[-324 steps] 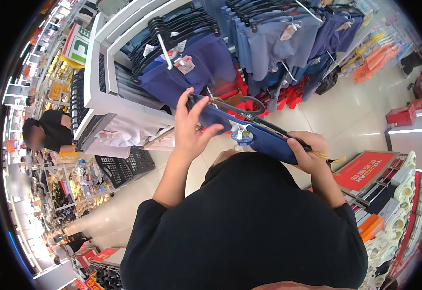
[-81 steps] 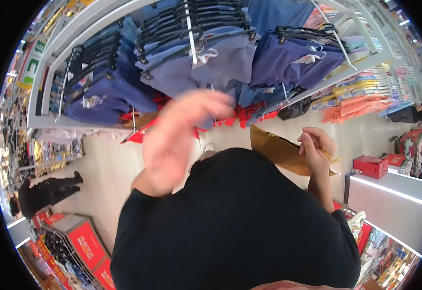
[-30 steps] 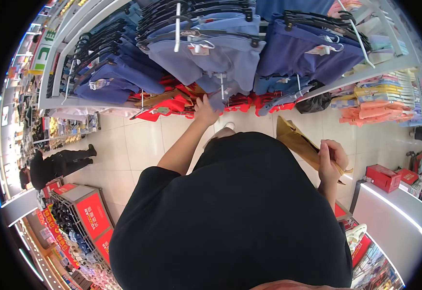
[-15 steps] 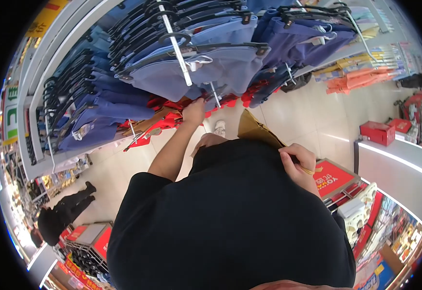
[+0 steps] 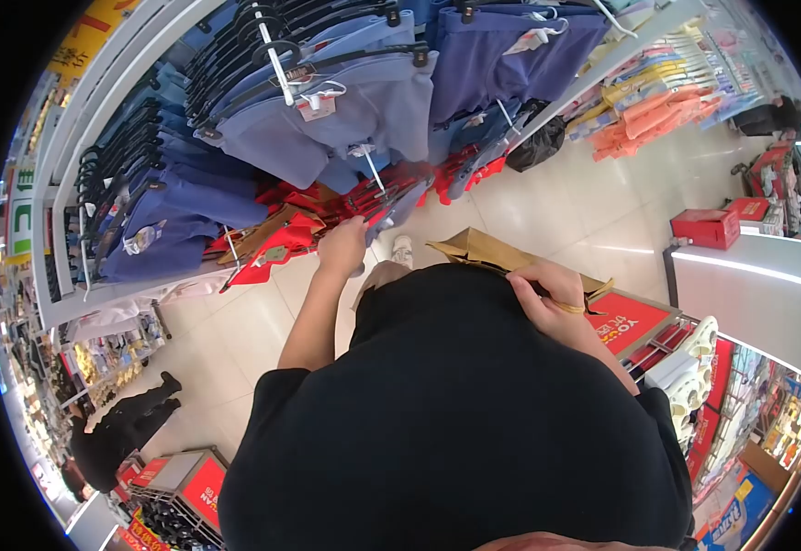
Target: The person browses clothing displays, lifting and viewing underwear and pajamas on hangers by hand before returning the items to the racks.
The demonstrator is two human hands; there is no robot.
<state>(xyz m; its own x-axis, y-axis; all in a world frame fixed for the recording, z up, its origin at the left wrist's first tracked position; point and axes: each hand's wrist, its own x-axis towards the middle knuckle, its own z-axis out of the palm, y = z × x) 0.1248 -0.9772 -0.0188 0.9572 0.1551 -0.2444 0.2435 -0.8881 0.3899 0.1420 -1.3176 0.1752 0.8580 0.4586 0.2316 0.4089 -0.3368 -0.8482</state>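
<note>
My left hand (image 5: 342, 246) is at the lower clothes rail, its fingers closed at the edge of the hanging garments. A grey-blue garment (image 5: 402, 208) hangs right beside the fingers. Whatever they pinch is mostly hidden by the hand. Red garments (image 5: 276, 266) hang just left of it. On the other side, my right hand (image 5: 552, 292) is curled at a brown paper bag (image 5: 483, 248), with a tan handle looped across the hand. Grey-blue shorts (image 5: 327, 129) on black hangers fill the upper rail above my left hand.
Purple-blue shorts (image 5: 510, 64) hang at upper right, with a black plastic bag (image 5: 538, 145) below. A red-signed display stand (image 5: 634, 317) is close to my right arm. A person in black (image 5: 120, 432) is at lower left. Red boxes (image 5: 705, 228) sit on a counter at right.
The racks have shifted left and up in view. My left hand has come slightly lower and left, beside a grey-blue garment. More of the paper bag shows by my right hand.
</note>
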